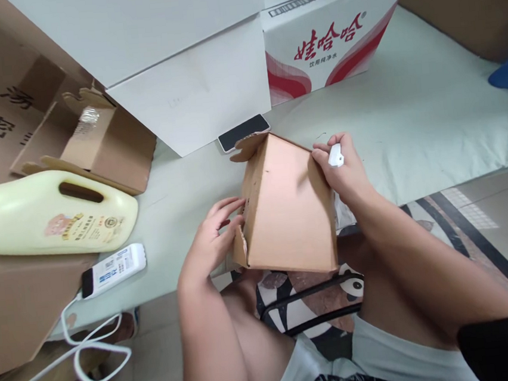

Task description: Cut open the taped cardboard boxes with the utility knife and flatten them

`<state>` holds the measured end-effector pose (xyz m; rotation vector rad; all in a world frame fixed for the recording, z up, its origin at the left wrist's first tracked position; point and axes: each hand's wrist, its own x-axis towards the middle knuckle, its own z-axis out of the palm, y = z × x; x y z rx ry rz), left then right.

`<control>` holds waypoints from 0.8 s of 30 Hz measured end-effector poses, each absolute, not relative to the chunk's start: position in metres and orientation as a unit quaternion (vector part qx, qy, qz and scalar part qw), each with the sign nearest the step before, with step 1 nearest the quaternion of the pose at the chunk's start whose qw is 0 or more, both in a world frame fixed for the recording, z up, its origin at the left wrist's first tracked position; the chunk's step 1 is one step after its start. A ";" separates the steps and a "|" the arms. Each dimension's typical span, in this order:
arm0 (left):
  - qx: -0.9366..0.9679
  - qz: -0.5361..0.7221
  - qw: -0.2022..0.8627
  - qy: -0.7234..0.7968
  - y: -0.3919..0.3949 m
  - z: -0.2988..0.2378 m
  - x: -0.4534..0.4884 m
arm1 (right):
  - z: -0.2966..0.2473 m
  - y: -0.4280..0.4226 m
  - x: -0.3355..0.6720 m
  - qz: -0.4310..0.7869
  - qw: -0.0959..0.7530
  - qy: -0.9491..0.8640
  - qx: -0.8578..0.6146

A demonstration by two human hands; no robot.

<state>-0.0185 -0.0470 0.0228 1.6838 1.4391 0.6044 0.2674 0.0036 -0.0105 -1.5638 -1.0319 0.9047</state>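
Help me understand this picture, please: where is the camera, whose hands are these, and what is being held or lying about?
There is no machine here. A person wears one camera on the head, looking down at their own bare hands, so there is only this one view. The left hand grips the side of a small cardboard box. The right hand pinches the box's top edge and also holds a small white object, too small to identify. On the pale surface lie a smartphone and a white power bank with its cable. Nearby are a yellow jug on its side, an open brown carton and a red-and-white drinks carton.
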 end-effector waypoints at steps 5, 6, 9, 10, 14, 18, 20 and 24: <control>0.489 0.307 0.583 0.571 -0.053 0.024 -0.010 | -0.006 0.000 0.256 0.412 0.491 -0.439 -0.629; 0.470 0.309 0.607 0.562 -0.055 0.024 -0.009 | -0.007 0.000 0.253 0.445 0.505 -0.437 -0.596; 0.506 0.291 0.621 0.524 -0.057 0.022 -0.006 | -0.008 -0.001 0.243 0.521 0.571 -0.432 -0.464; 0.522 0.289 0.616 0.515 -0.057 0.020 -0.004 | -0.009 -0.001 0.240 0.530 0.591 -0.433 -0.428; 0.490 0.339 0.621 0.509 -0.054 0.014 0.001 | -0.009 0.002 0.237 0.512 0.635 -0.458 -0.354; 0.415 0.412 0.630 0.512 -0.050 0.012 -0.001 | -0.013 0.006 0.249 0.473 0.641 -0.478 -0.370; 0.387 0.439 0.625 0.516 -0.048 0.011 -0.004 | -0.014 0.006 0.259 0.428 0.641 -0.492 -0.405; 0.337 0.515 0.588 0.524 -0.042 0.006 -0.009 | -0.013 0.004 0.270 0.342 0.637 -0.523 -0.451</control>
